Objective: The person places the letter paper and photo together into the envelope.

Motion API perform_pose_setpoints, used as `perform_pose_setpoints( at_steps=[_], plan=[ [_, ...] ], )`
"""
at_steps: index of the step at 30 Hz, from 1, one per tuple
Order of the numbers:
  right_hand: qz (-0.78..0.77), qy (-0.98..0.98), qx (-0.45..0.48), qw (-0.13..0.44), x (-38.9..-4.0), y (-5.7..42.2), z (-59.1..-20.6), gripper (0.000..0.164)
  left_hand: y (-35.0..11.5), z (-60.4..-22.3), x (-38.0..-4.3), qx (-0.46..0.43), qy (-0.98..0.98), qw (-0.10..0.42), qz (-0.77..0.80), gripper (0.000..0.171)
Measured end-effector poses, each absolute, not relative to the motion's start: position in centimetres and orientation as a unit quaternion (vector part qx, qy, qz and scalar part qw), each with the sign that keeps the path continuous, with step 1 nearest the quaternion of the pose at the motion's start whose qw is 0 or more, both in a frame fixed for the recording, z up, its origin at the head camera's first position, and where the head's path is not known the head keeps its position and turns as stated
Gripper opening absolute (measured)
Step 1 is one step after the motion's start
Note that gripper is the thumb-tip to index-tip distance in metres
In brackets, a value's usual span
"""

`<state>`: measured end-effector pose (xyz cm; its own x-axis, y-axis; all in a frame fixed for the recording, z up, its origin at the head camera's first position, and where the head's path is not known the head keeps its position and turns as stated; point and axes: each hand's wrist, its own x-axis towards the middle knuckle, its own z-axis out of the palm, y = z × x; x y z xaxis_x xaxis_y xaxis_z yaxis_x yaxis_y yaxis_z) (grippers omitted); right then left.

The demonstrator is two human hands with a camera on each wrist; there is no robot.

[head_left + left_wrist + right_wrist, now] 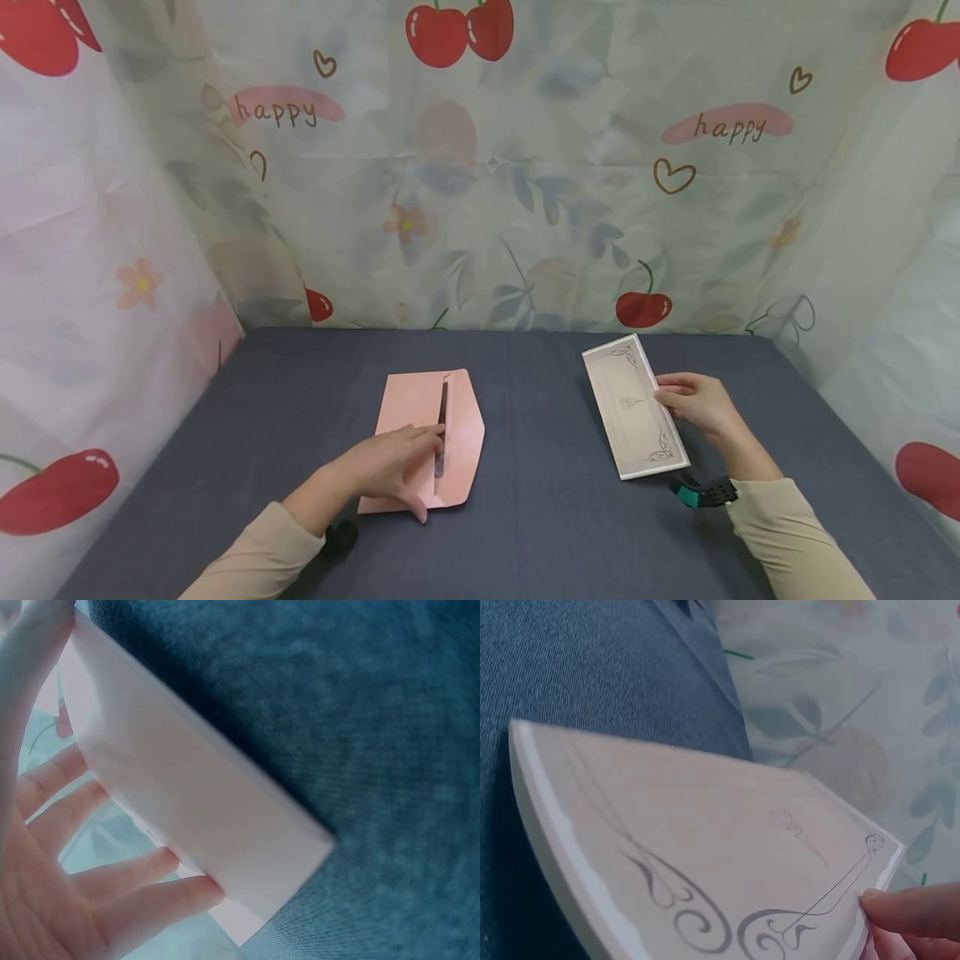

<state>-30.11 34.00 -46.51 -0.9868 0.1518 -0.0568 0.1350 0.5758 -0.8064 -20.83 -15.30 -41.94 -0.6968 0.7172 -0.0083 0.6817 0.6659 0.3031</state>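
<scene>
A pink envelope (pixel 405 400) lies on the dark cloth, its pointed flap (pixel 468 442) spread out to the right. A narrow dark slit shows along its mouth. My left hand (pixel 390 462) rests across the envelope, fingertips at the slit and thumb at the near edge. In the left wrist view, its fingers are spread, with fingertips against the envelope (pixel 187 780). On the right, my right hand (pixel 693 404) pinches a cream card (pixel 633 408) by its right edge. The card is tilted, with scrollwork in its corners, also seen in the right wrist view on the card (pixel 690 825).
The dark blue cloth (pixel 532 517) covers the tabletop. Behind and at both sides hangs a pale curtain (pixel 495 192) with cherries, leaves and "happy" lettering. A black and green band (pixel 701 493) is at the right wrist.
</scene>
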Motion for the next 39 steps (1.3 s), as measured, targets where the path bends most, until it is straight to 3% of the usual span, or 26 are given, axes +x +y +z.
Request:
perform_pose_setpoints(
  at_steps=[6,16,39],
  plan=[
    [0.439,-0.895,-0.072,0.029,-30.7,33.5,-47.4,0.046,-15.3,-41.9,-20.8,0.384,0.911,0.059,0.136,0.076],
    [0.471,-0.880,-0.061,-0.016,-25.5,28.0,-39.6,0.046,-15.3,-41.9,-20.8,0.387,0.911,0.056,0.133,0.076],
    [0.482,-0.874,-0.045,-0.031,-25.0,25.0,-38.7,0.042,-15.2,-41.9,-20.8,0.371,0.916,0.077,0.131,0.078]
  ],
)
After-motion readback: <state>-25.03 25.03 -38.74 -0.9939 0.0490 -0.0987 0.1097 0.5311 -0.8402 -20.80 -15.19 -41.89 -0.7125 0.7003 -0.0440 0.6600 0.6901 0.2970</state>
